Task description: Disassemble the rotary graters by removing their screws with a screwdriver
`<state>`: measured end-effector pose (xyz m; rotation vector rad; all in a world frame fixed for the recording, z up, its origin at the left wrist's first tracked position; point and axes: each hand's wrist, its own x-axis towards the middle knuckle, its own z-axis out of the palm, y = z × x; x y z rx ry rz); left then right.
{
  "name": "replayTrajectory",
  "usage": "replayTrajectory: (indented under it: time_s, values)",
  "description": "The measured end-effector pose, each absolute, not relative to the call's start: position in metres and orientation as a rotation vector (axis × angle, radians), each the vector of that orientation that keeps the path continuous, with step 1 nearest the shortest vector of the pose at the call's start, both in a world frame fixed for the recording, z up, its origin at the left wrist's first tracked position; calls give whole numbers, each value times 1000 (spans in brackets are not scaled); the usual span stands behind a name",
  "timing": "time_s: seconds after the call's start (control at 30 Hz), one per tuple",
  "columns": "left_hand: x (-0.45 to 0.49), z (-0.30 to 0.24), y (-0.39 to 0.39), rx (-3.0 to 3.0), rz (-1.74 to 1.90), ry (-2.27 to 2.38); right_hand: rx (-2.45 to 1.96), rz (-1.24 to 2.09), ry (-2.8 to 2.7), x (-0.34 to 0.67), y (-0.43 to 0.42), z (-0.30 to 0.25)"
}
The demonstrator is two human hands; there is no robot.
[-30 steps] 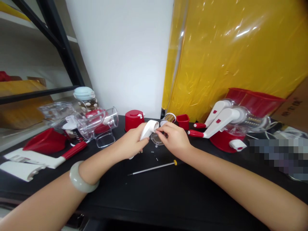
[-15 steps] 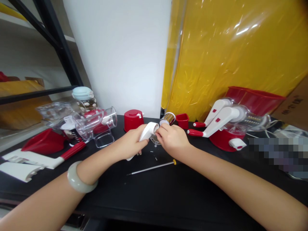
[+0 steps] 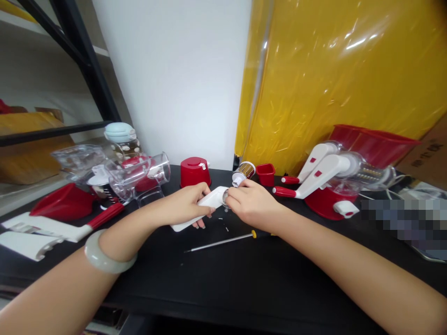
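My left hand (image 3: 186, 204) is closed round a white plastic crank handle (image 3: 206, 204), which lies nearly flat just above the black table (image 3: 223, 279). My right hand (image 3: 249, 202) is closed in a pinch at the handle's round end, on a small clear part that I cannot make out. A thin metal screwdriver with a yellow tip (image 3: 223, 242) lies on the table just in front of both hands. A few tiny white bits lie between the hands and the screwdriver.
Behind the hands stand a red cap (image 3: 194, 171), a metal grater drum (image 3: 243, 173) and a small red cup (image 3: 266, 174). An assembled red and white rotary grater (image 3: 331, 186) sits at the right. Clear housings (image 3: 136, 179) and red and white parts (image 3: 63, 218) lie left.
My left hand has tipped the white handle from pointing up to lying nearly flat, and lowered it. My right hand stays pinched at its round end.
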<state>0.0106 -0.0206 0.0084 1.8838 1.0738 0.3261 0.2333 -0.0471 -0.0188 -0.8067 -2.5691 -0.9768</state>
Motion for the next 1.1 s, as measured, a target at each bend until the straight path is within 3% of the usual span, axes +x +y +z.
replayTrajectory:
  time_s: [0.2, 0.67, 1.1]
  values:
    - [-1, 12, -10, 1967, 268, 1004, -756, -1008, -2611, 233, -52, -17]
    - [1, 12, -14, 2067, 393, 1099, -1164, -465, -2367, 230, -55, -23]
    - [10, 1, -21, 2149, 466, 1126, -1326, -433, -2253, 220, -53, -35]
